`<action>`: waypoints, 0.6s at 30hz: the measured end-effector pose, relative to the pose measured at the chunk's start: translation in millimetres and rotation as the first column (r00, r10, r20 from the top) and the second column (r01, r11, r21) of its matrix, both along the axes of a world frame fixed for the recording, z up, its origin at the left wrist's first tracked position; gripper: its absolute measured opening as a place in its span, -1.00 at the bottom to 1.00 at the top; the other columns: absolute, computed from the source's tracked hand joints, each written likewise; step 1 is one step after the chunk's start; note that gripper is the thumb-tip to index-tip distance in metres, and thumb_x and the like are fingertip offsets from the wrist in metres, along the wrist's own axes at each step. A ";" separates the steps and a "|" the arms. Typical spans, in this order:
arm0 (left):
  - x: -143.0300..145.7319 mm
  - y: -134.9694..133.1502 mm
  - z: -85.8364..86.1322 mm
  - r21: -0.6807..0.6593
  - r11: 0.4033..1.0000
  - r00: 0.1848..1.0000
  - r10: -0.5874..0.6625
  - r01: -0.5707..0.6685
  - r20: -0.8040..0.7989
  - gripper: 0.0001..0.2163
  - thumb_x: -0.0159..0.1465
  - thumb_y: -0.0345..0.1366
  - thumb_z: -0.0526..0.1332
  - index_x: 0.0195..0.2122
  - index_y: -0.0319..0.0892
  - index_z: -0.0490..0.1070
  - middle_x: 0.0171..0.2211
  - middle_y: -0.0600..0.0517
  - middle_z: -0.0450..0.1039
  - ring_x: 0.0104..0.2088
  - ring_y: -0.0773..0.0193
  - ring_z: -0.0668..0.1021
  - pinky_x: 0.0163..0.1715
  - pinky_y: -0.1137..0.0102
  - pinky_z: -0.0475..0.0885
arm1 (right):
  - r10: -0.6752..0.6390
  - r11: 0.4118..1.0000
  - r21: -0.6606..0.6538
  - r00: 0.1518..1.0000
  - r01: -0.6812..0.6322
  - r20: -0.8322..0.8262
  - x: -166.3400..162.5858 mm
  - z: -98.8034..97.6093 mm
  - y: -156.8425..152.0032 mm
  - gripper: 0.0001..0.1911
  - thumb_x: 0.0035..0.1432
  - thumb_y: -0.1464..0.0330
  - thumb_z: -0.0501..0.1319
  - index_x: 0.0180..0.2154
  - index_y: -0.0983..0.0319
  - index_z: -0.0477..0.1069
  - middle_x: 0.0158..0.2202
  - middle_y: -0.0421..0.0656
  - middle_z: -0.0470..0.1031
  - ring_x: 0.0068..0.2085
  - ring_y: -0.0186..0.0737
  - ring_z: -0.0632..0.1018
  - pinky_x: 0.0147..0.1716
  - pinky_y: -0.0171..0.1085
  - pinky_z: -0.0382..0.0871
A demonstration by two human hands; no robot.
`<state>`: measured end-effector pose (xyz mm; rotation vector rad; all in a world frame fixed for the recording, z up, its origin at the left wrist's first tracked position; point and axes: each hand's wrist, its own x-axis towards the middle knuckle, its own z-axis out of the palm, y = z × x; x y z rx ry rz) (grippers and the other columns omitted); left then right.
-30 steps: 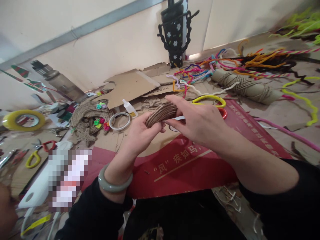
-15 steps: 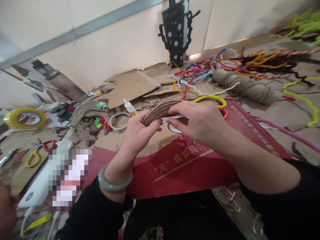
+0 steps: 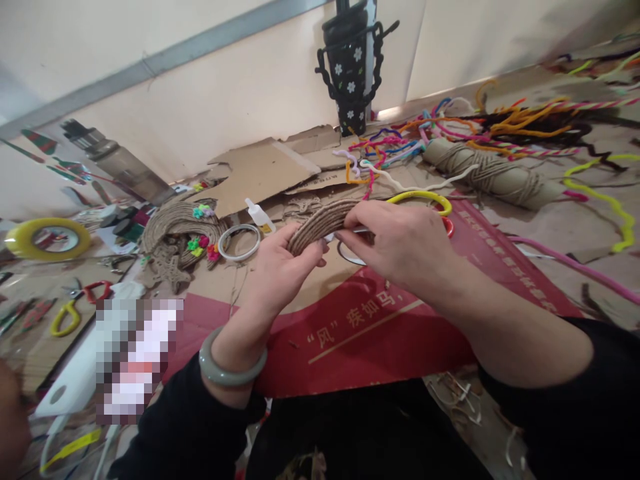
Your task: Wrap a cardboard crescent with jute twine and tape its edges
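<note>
My left hand point(image 3: 277, 273) is closed round the left end of a curved band of brown twine point(image 3: 323, 223), its thumb in front. The band is made of several cords lying side by side. At its right end my right hand point(image 3: 403, 243) pinches the twine between thumb and fingers; the fingertips partly cover that end. Behind my right hand lie scissors with one yellow and one red handle point(image 3: 430, 197), their blades mostly hidden. A small white glue bottle point(image 3: 259, 215) and a pale ring point(image 3: 240, 242) lie just left of the band.
Below my hands lies red printed cardboard point(image 3: 350, 353). A twine piece with small bright flowers point(image 3: 167, 230) and a tape roll point(image 3: 47, 238) are leftward. A twine spool point(image 3: 495, 175) and coloured fuzzy stems point(image 3: 530, 123) lie right. A black tumbler point(image 3: 350, 73) stands behind.
The lime-green bundle at the top right is mostly gone from view. The tape roll sits slightly further left. Both hands keep nearly the same hold on the twine band, with small finger shifts.
</note>
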<state>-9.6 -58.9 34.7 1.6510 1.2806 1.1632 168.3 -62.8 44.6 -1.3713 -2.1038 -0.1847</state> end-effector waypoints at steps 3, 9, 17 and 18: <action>-1.0 0.5 -2.1 0.005 1.000 1.000 0.000 0.001 -0.014 -0.95 0.11 -0.35 0.32 -0.43 -0.18 0.48 -0.61 0.13 0.48 -0.58 0.38 0.50 -0.54 0.51 0.40 | -0.008 1.000 -0.005 1.000 0.008 -0.005 -0.3 0.2 0.1 -0.81 0.21 0.27 0.18 -0.36 0.23 0.47 -0.43 -0.16 0.57 -0.46 -0.28 0.46 -0.46 -0.28 0.07; 2.1 -0.5 1.1 -0.007 1.000 1.000 -0.001 0.001 0.027 -0.91 0.10 -0.33 0.34 -0.44 -0.21 0.46 -0.60 0.14 0.46 -0.59 0.41 0.50 -0.55 0.53 0.43 | 0.007 1.000 0.009 0.998 -0.006 -0.057 -0.2 -2.3 2.1 -0.84 0.19 0.27 0.21 -0.28 0.23 0.45 -0.44 -0.19 0.54 -0.45 -0.27 0.47 -0.47 -0.29 0.12; -0.5 0.1 1.6 0.005 1.000 0.995 -0.006 0.006 0.096 -0.95 0.11 -0.36 0.32 -0.42 -0.21 0.48 -0.58 0.14 0.46 -0.57 0.40 0.52 -0.53 0.53 0.46 | 0.085 0.990 0.123 0.983 -0.065 -0.163 7.7 0.5 3.1 -0.73 0.18 0.26 0.25 -0.09 0.20 0.40 -0.05 -0.02 0.48 -0.06 -0.04 0.53 -0.24 -0.16 0.43; -1.4 0.5 1.1 0.007 1.000 0.995 -0.007 0.006 0.101 -0.95 0.11 -0.36 0.32 -0.42 -0.20 0.48 -0.57 0.13 0.47 -0.56 0.39 0.53 -0.52 0.52 0.46 | 0.110 0.988 0.122 0.980 -0.091 -0.166 9.0 1.1 3.8 -0.70 0.18 0.27 0.26 -0.05 0.20 0.39 0.01 0.00 0.46 0.00 -0.02 0.52 -0.20 -0.14 0.45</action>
